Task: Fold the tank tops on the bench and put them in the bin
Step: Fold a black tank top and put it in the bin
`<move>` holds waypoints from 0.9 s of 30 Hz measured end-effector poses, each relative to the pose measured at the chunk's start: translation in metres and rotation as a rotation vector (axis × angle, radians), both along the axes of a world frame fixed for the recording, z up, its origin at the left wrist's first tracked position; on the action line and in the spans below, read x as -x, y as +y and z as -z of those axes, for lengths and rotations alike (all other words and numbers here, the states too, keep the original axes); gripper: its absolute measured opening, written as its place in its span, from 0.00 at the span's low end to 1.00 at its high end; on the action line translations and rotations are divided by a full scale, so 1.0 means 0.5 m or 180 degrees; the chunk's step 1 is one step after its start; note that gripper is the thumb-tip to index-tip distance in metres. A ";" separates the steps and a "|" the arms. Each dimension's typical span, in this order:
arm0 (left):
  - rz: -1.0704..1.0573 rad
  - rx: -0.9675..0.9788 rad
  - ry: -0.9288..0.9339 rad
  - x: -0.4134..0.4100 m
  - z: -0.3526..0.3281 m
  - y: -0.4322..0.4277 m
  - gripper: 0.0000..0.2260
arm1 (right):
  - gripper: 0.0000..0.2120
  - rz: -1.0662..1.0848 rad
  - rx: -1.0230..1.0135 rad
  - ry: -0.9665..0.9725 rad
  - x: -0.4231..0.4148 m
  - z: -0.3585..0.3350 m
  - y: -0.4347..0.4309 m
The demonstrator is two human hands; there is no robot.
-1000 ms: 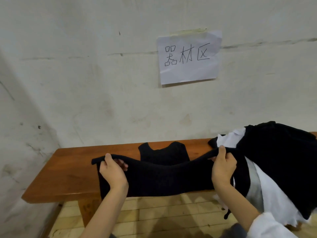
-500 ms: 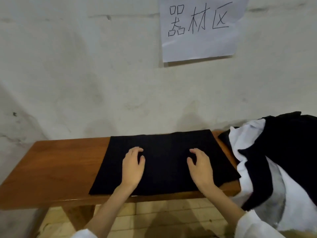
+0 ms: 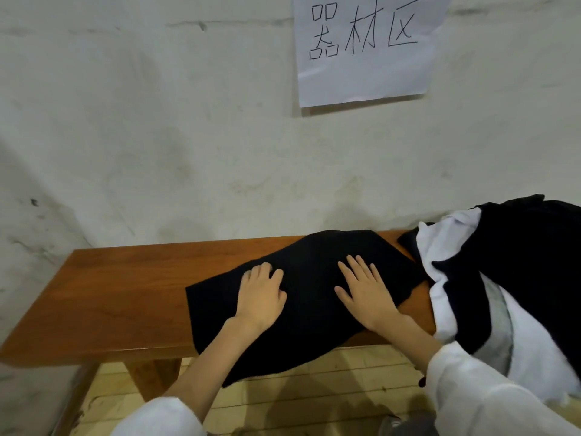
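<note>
Desk [image 3: 119,297]: brown wood, against the wall.
Tank top [image 3: 314,316]: black, flat beneath the fingers [image 3: 356,269], overhanging the front edge.
Clothes pile [image 3: 518,272]: black and white, right of the fingers.

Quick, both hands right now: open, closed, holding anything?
Left hand: open, pressing on the black tank top.
Right hand: open, flat on the same top.

tank top [image 3: 314,303] slid askew, overhanging bench [image 3: 125,294] edge
</note>
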State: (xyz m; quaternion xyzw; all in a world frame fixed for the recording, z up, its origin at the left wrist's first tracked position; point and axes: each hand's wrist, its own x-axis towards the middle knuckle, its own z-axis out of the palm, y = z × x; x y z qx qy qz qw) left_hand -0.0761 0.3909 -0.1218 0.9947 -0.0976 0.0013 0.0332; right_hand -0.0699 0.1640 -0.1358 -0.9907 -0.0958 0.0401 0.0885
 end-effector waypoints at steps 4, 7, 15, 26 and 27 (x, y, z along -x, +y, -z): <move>0.0388 0.0157 0.0396 0.019 0.020 -0.014 0.22 | 0.26 0.0670 -0.0422 -0.0448 0.080 -0.005 0.065; 0.0267 -0.0193 0.0179 0.050 0.017 -0.025 0.22 | 0.41 0.0785 -0.0417 -0.0159 0.109 0.021 0.091; 0.0433 -0.0248 0.0021 0.099 -0.018 -0.026 0.16 | 0.48 -0.0753 0.0034 -0.0027 0.052 0.027 0.004; 0.1076 0.0105 0.0112 0.050 0.064 0.014 0.30 | 0.40 -0.1435 0.0222 -0.0042 0.045 0.018 -0.036; 0.1057 0.0092 0.0117 0.060 0.067 0.014 0.31 | 0.40 -0.1512 0.0257 -0.0033 0.044 0.018 -0.039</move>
